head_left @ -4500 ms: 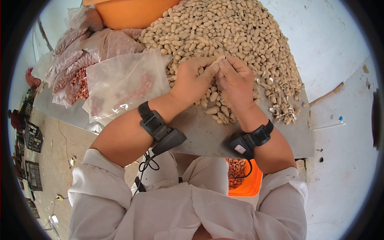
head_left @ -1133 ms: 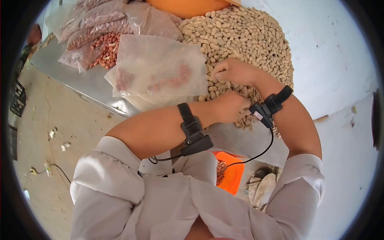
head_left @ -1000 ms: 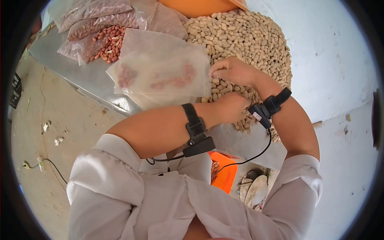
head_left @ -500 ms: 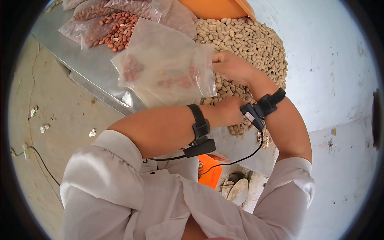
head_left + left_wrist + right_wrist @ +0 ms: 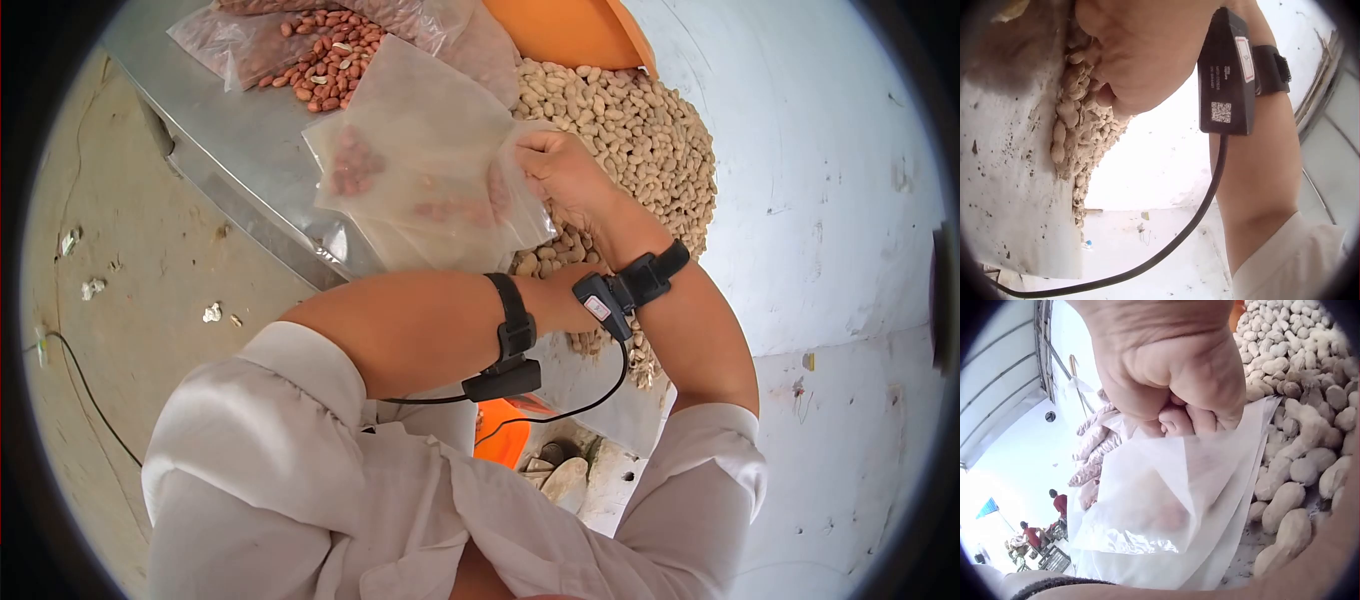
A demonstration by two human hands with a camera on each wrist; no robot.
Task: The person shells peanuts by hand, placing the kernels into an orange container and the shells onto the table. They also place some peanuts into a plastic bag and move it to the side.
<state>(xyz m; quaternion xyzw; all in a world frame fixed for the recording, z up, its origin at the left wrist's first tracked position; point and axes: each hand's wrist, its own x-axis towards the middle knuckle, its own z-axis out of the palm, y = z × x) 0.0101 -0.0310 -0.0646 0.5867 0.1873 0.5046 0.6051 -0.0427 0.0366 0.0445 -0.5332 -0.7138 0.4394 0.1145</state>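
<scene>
The right hand (image 5: 565, 180) pinches the upper right edge of a clear plastic bag (image 5: 430, 130) with red kernels inside. In the right wrist view, the curled fingers of this hand (image 5: 1169, 369) are at the bag's edge (image 5: 1141, 487). Nearer the body, the left hand (image 5: 572, 300) is partly hidden by the right wrist's camera, low over the near edge of the unshelled peanuts (image 5: 620, 120). The left wrist view shows the left hand (image 5: 1147, 50) bent beside peanuts and shells (image 5: 1075, 119); whether it holds anything is hidden.
Filled bags (image 5: 480, 50) and loose red kernels (image 5: 335, 65) lie at the back left of the metal table (image 5: 220, 120). An orange basin (image 5: 575, 25) stands behind the peanuts. Below the table is an orange container (image 5: 500, 435). People in red (image 5: 1060, 503) are far off.
The hands have parted since the earliest frame. The right hand has come to the bag and taken its edge, which has lifted slightly. The left hand has moved toward the body, and the view has shifted.
</scene>
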